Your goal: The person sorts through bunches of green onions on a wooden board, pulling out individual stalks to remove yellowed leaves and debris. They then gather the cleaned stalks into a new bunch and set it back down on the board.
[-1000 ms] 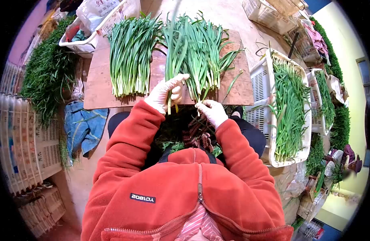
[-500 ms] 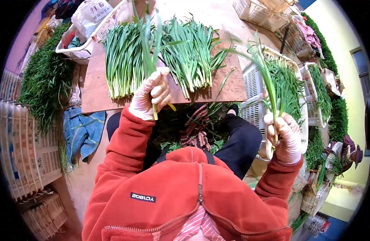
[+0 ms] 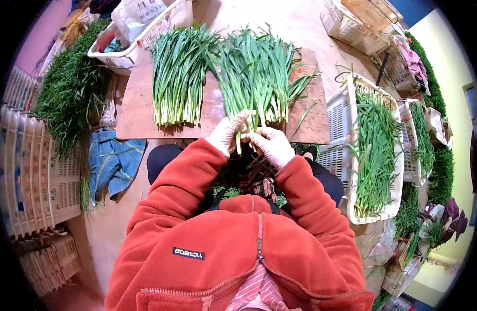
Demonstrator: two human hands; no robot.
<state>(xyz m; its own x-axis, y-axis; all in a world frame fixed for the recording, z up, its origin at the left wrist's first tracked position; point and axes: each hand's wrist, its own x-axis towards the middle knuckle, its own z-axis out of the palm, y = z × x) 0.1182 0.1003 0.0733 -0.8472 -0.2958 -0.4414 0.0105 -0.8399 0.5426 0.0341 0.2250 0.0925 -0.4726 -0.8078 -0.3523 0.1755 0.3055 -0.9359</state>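
Note:
My left hand [image 3: 229,132], in a thin whitish glove, is closed around a few Chinese chives [image 3: 239,145], their pale ends pointing down toward me. Close beside it, my right hand [image 3: 271,146], gloved too, pinches chive stalks at their lower ends; how many is hidden by the fingers. Both hands are at the near edge of a wooden board [image 3: 135,111]. On the board lie a neat left pile of chives [image 3: 179,83] and a wider right pile [image 3: 272,78], leaves pointing away. The leaves from my hands overlap the right pile.
A white crate [image 3: 351,155] of loose chives [image 3: 374,150] stands at right, with more crates behind it. A white basket [image 3: 119,61] with bags is at back left. Blue cloth [image 3: 114,163] and stacked crates [image 3: 39,171] lie left. One loose leaf [image 3: 307,114] rests on the board.
My right hand has come in from the crate at the right with its stalks and now meets my left hand. The left hand has moved right and lowered its chives over the board.

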